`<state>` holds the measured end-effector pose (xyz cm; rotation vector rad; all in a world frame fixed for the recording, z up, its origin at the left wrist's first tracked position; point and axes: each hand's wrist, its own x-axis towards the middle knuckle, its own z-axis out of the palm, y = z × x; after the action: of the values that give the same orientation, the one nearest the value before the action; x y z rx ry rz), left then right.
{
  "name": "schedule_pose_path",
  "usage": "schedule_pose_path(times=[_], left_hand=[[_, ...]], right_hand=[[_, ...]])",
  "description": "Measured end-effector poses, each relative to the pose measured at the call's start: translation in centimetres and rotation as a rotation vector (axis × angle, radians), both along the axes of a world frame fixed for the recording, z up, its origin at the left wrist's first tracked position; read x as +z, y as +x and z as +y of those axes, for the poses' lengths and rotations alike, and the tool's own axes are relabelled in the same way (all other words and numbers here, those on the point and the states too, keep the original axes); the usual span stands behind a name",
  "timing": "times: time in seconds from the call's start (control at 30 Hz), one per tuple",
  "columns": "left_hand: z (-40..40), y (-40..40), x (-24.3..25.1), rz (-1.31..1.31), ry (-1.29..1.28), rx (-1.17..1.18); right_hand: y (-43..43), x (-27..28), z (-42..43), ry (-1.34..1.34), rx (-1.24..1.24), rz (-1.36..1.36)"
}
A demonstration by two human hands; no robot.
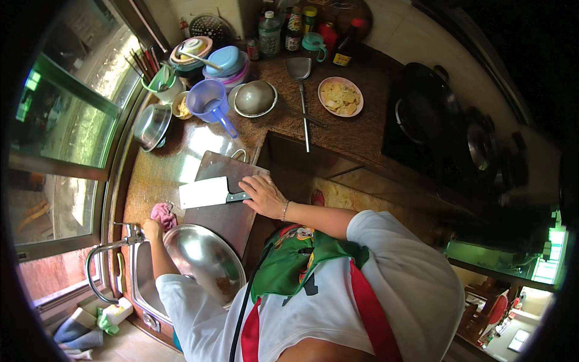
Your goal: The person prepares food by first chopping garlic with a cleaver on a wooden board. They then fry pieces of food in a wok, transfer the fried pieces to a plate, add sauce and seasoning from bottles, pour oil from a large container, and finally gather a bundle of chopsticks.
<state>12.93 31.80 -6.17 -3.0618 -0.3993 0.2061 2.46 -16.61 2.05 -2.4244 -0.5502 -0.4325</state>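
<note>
A cleaver (203, 192) with a broad pale blade lies across a dark cutting board (221, 221), its black handle pointing at me. My right hand (263, 195) is over the end of that handle, fingers fairly straight; whether they grip it is unclear. At the sink, my left hand (153, 228) is between the tap (134, 234) and a crumpled pink cloth (163, 215). Its fingers are mostly hidden, so I cannot tell which it touches. Just below sits a large steel basin (199, 244), partly over the sink (145, 276) and overlapped by my left sleeve.
Farther along the counter are a purple dipper (207, 100), an upturned metal bowl (255, 97), a wok spatula (304, 99) and a plate of sliced food (340, 97). Bottles (270, 34) line the back. A black wok (425, 104) rests on the right; windows (68, 122) border the left.
</note>
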Motion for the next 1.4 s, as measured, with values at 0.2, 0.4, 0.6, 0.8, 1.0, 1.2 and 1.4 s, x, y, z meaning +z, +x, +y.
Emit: schedule_pose_path(times=[0.2,0.4,0.6,0.8,1.0,1.2,1.4], left_hand=[[-6.4,-0.2,6.9,-0.167,0.282,0.247],[-14.7,1.6,12.4,-0.543,0.193,-0.076],[-34.9,4.6,20.2,-0.552,-0.463,-0.498],[-60.9,7.9,21.8,-0.207,-0.810,-0.587],[-78.9,14.9,19.6,-0.262,-0.932,-0.835],[-87.8,25.7,14.5,-0.430,-1.001,-0.553],[-92.9,29.5,11.3,-0.458,-1.008,-0.580]], right_hand=[[-3.1,0.9,-7.8,0.154,-0.049,0.009],[-10.2,-3.0,-19.4,0.409,-0.012,0.746],[-16.3,-5.1,-28.3,0.679,0.013,1.474],[-21.7,-14.5,-33.4,0.881,-0.126,1.122],[-25.1,-13.8,-35.5,0.766,-0.543,0.873],[-28.7,-11.4,-33.4,0.961,-0.974,0.873],[-28.4,-10.0,-30.7,0.944,-1.116,0.631]])
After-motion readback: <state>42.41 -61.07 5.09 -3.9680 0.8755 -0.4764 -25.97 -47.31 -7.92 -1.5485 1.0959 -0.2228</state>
